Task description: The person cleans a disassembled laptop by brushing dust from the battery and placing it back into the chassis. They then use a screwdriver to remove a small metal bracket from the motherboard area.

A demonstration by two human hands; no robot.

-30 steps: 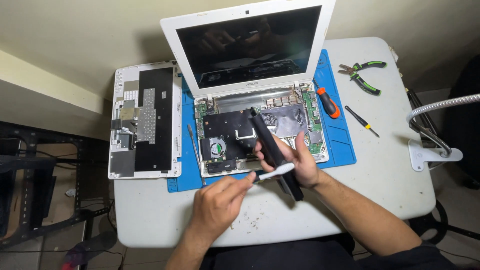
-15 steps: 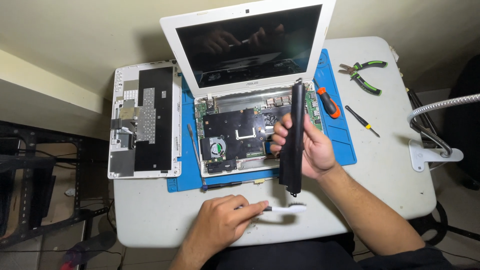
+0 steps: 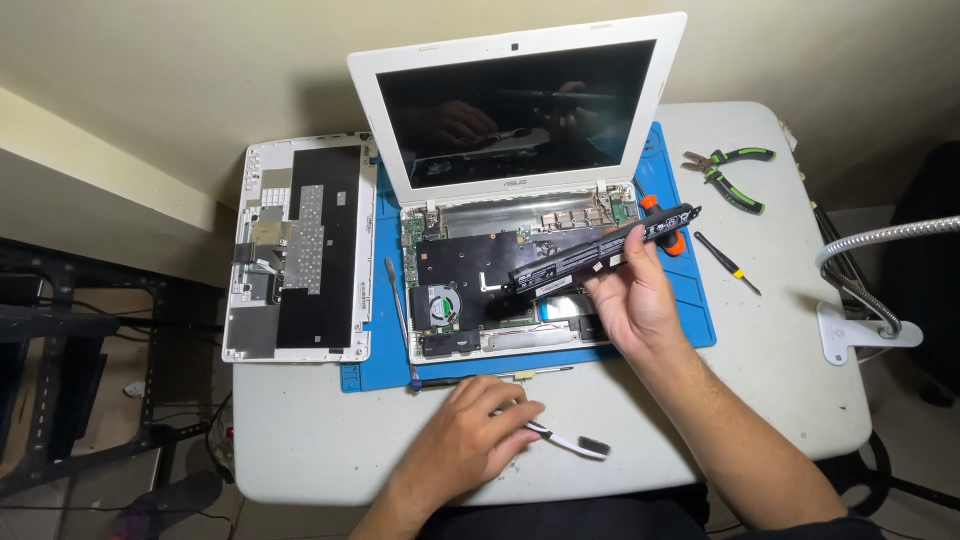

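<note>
My right hand point(image 3: 635, 300) grips a long black laptop battery point(image 3: 600, 247) and holds it tilted above the open white laptop's bare base point(image 3: 500, 285), where the circuit board and a fan point(image 3: 437, 305) show. My left hand point(image 3: 470, 435) rests on the white table near the front edge, its fingers closed on a white brush with black bristles point(image 3: 572, 442). The laptop's dark screen point(image 3: 515, 100) stands upright behind. The laptop sits on a blue work mat point(image 3: 370, 365).
A removed white keyboard cover point(image 3: 300, 250) lies upside down at the left. Green-handled pliers point(image 3: 730, 170), a small black screwdriver point(image 3: 728, 262) and an orange-handled screwdriver point(image 3: 660, 222) lie at the right. A gooseneck lamp base point(image 3: 865, 325) stands at the right edge. A thin metal tool point(image 3: 400, 315) lies on the mat.
My right hand lifted the battery off the laptop base and turned it from upright to nearly level. My left hand drew back and lowered the brush onto the table.
</note>
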